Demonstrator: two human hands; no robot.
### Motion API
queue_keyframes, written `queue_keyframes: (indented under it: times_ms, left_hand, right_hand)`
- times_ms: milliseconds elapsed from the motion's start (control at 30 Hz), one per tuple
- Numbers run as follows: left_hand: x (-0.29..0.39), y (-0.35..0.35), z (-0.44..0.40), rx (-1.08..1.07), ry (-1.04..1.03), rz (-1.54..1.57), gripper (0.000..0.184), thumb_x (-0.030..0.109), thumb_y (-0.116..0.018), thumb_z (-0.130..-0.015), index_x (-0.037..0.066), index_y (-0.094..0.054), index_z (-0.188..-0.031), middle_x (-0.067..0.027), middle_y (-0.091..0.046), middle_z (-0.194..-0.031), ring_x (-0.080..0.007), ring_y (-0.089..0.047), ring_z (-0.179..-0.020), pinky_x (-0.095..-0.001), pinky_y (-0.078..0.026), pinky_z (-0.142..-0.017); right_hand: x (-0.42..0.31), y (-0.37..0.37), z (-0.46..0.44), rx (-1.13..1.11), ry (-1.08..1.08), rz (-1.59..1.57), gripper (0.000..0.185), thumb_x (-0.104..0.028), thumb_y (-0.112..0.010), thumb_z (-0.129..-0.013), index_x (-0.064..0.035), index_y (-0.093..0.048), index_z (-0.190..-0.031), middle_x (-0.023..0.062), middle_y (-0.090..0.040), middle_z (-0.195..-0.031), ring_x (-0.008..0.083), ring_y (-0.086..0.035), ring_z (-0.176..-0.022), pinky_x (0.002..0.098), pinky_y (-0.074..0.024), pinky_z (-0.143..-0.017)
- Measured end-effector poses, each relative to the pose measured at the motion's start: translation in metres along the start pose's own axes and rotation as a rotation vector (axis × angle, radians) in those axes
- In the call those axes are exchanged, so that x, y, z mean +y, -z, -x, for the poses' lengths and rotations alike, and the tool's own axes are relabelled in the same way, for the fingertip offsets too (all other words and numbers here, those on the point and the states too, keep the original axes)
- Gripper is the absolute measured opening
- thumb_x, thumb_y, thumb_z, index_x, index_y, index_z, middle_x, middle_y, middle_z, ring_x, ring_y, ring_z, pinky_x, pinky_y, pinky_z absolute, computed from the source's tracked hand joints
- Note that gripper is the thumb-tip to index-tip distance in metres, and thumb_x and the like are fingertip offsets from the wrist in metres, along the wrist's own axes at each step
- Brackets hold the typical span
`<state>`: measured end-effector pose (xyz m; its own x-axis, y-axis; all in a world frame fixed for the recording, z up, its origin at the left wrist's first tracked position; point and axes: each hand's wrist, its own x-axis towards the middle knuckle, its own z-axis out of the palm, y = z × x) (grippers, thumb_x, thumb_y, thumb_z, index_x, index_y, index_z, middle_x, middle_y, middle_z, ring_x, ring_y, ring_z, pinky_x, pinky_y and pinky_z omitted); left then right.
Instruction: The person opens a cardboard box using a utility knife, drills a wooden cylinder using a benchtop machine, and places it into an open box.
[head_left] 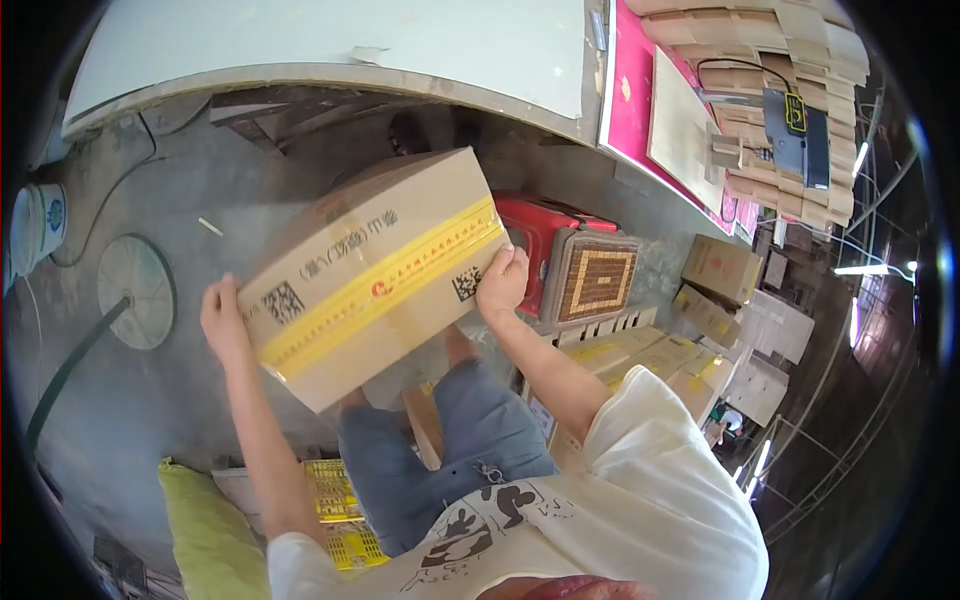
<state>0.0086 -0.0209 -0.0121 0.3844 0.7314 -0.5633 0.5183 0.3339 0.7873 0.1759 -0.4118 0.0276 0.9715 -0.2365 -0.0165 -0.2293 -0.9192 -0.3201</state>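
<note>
Box (375, 285) is brown, its tape (420, 262) yellow with red print. Shirt (650, 490) white with black drawing (470, 535). Shorts (485, 415) blue-grey. Crates (338, 492) yellow.

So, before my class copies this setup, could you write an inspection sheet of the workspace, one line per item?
Surface: white tabletop, a scrap near its edge.
Job's things: carton with yellow tape, held above the floor.
Clutter: yellow crates, green sack, more cartons around the person.
Grips: left grip and right grip on the carton's opposite ends.
Cables: thin dark cable on the floor; green hose nearby.
Surroundings: lit strip light; bucket near the picture's left edge.
</note>
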Motion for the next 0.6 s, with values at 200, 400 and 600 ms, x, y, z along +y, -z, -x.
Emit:
queue_keyframes:
  times_ms: [200, 400, 600]
  left_hand:
    - [0.032, 0.023, -0.004, 0.088, -0.229, -0.464, 0.042, 0.031, -0.055, -0.105, -0.006, -0.065, -0.088, -0.0175, -0.066, -0.079, -0.0294, -0.064, -0.078, -0.0433, -0.048, -0.076]
    - [0.027, 0.023, -0.017, 0.220, -0.362, -0.460, 0.044, 0.035, -0.051, -0.104, -0.005, -0.067, -0.099, -0.0277, -0.069, -0.098, -0.0466, -0.064, -0.091, -0.0509, -0.049, -0.083]
    - [0.055, 0.010, 0.010, 0.213, -0.207, -0.690, 0.048, 0.037, -0.046, -0.106, -0.006, -0.068, -0.107, -0.0251, -0.071, -0.108, -0.0463, -0.065, -0.101, -0.0526, -0.050, -0.088]
  right_hand:
    - [-0.022, -0.015, 0.022, -0.017, -0.052, 0.083, 0.041, -0.034, -0.045, -0.105, 0.0029, -0.063, -0.105, 0.0259, -0.062, -0.104, 0.0468, -0.060, -0.102, 0.0561, -0.0463, -0.092]
    - [-0.035, -0.033, 0.019, -0.005, -0.071, 0.062, 0.038, -0.034, -0.046, -0.104, -0.0003, -0.062, -0.109, 0.0245, -0.061, -0.112, 0.0468, -0.059, -0.105, 0.0561, -0.0473, -0.093]
    - [-0.029, -0.031, 0.018, 0.066, -0.060, 0.000, 0.034, -0.033, -0.051, -0.102, -0.0011, -0.061, -0.107, 0.0238, -0.059, -0.108, 0.0454, -0.057, -0.103, 0.0552, -0.0471, -0.090]
